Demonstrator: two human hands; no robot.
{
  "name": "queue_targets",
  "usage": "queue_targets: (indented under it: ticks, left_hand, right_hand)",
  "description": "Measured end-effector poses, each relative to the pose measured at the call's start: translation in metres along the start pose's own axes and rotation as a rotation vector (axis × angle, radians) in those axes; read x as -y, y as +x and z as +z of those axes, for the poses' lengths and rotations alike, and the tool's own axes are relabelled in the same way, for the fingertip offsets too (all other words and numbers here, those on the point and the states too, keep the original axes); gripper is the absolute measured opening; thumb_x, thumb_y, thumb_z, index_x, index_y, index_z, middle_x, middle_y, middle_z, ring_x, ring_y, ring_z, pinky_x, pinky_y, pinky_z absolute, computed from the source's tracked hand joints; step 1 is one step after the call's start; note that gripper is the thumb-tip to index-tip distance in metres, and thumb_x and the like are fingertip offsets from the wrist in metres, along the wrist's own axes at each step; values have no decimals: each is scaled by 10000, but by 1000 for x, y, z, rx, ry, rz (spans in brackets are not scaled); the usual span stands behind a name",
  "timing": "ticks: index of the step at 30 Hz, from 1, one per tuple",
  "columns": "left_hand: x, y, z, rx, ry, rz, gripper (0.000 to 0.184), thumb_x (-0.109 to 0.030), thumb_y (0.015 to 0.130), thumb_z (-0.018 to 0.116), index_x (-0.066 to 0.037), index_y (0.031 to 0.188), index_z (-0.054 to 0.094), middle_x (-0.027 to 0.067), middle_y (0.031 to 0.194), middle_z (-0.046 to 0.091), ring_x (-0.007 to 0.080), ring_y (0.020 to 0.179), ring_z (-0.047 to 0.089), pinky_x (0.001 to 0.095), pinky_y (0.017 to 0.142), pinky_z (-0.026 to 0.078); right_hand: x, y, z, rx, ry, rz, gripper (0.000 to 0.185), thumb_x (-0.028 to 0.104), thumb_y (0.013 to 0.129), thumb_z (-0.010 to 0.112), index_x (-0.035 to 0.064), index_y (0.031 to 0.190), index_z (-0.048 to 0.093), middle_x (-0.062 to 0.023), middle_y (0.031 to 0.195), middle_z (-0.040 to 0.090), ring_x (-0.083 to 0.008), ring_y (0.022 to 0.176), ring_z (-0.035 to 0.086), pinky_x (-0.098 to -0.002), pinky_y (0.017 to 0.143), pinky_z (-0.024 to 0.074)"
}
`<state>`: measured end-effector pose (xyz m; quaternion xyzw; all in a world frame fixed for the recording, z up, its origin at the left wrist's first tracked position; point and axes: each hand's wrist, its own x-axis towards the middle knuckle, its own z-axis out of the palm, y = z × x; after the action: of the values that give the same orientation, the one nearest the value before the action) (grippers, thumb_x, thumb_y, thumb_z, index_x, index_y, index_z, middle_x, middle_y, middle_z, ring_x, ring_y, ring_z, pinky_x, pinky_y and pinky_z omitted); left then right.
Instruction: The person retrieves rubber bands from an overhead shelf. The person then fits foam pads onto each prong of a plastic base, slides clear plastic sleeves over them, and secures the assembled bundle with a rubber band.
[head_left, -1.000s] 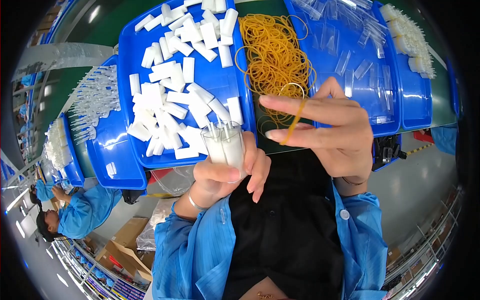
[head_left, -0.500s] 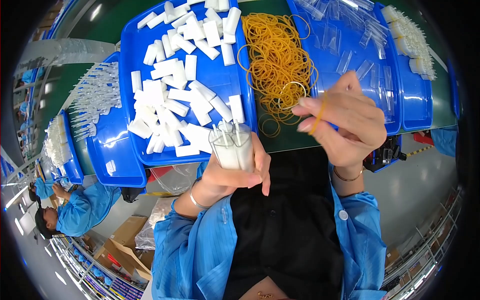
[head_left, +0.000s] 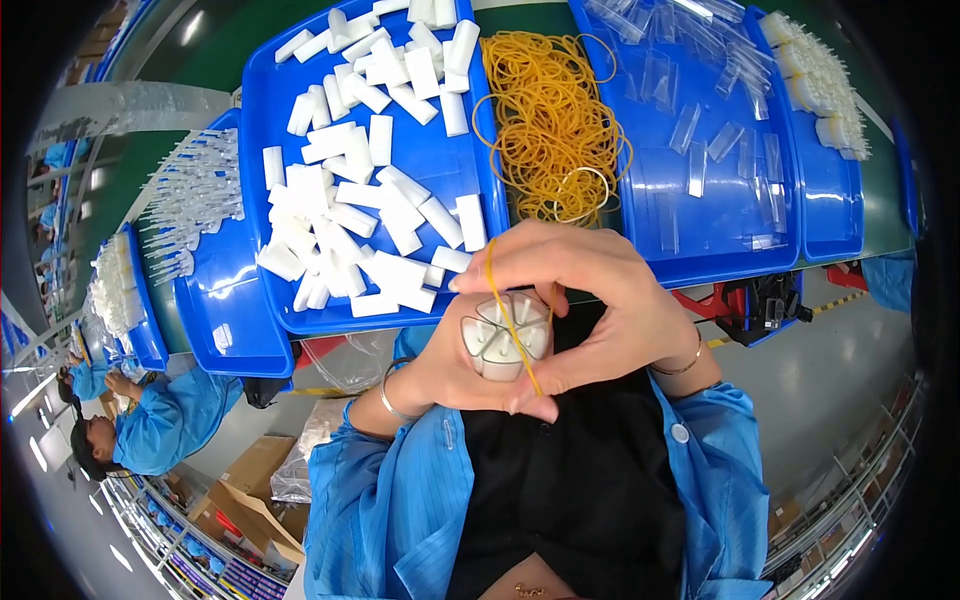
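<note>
A round bundle of clear wedge-shaped tubes with white filling [head_left: 488,347] faces up at the middle, gripped around its side by my left hand [head_left: 438,358]. Over its top runs a yellow rubber band [head_left: 513,324], stretched between the thumb and fingers of my right hand [head_left: 615,300]. The band crosses in front of the tube ends; whether it touches them I cannot tell. Part of the left hand's fingers is hidden behind the bundle and the right hand.
Beyond the hands lie a blue tray [head_left: 440,165] of white blocks [head_left: 345,220], a pile of rubber bands [head_left: 550,110] and a blue tray [head_left: 650,225] of clear plastic pieces [head_left: 697,170]. White pin-like parts [head_left: 195,195] sit left. A co-worker [head_left: 165,425] is farther left.
My right hand has moved left and down from beside the rubber band pile to the bundle, stretching the band open. The bundle has tilted so its ends face me.
</note>
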<state>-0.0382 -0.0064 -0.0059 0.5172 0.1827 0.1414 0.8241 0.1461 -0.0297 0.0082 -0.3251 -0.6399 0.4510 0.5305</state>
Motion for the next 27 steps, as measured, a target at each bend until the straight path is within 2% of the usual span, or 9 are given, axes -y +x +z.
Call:
queue_targets:
  ticks: [4,9,12,15,18,20,22,25,27]
  left_hand:
    - [5,-2,4,17,-119,-84,802,-235,488,915,-17,1120,471,28,986,527,105,882,516,239,741,433]
    - [-2,0,5,71,-100,-68,777,-227,502,909,-31,1116,475,39,1016,535,112,893,528,252,732,444]
    - [-3,3,10,-71,-220,-91,701,-220,517,902,-31,1060,501,34,941,569,105,819,548,254,679,451]
    - [-1,6,5,4,251,102,589,-235,528,894,-28,961,552,20,812,595,102,713,562,249,625,451]
    - [-3,2,3,-109,337,81,486,-242,549,882,-32,868,581,11,718,598,107,635,563,242,588,445]
    - [-13,-1,0,-201,272,41,398,-193,592,860,-25,816,577,23,707,583,119,626,569,239,578,439]
    - [-10,0,-5,-210,99,206,384,-169,586,861,-7,774,568,54,696,557,146,633,574,264,594,465]
    - [-10,-1,5,-332,-279,192,541,-239,528,872,13,828,499,83,697,530,189,656,573,326,627,504]
    - [-8,0,3,-295,-349,182,663,-326,483,861,9,879,448,79,703,524,194,665,571,336,624,504]
  right_hand:
    - [0,-1,6,3,122,-58,529,234,575,822,15,1017,631,-128,914,627,-233,772,638,-290,631,497]
    - [12,2,-3,50,82,-11,477,203,574,790,18,982,630,-110,904,618,-231,705,630,-279,581,488]
    - [18,2,-9,168,-203,33,427,202,566,770,40,929,612,-68,863,595,-223,659,609,-287,539,472]
    - [25,0,-11,224,-334,189,378,211,578,770,67,871,578,-41,820,558,-209,616,583,-296,493,446]
    - [32,4,-14,160,-313,281,333,257,639,722,80,836,520,-51,835,562,-253,587,566,-331,488,426]
    - [40,6,-20,133,-362,268,306,245,639,732,85,792,519,-48,755,553,-244,573,560,-329,476,419]
    - [44,2,-27,133,-410,244,277,225,640,739,90,735,516,-44,672,533,-232,557,552,-330,463,409]
    - [49,-7,-36,184,-418,213,277,148,670,731,87,583,475,-40,519,444,-223,506,508,-340,420,370]
    - [33,-10,-33,241,-127,-80,269,147,682,720,86,576,481,-32,529,445,-209,494,498,-310,418,335]
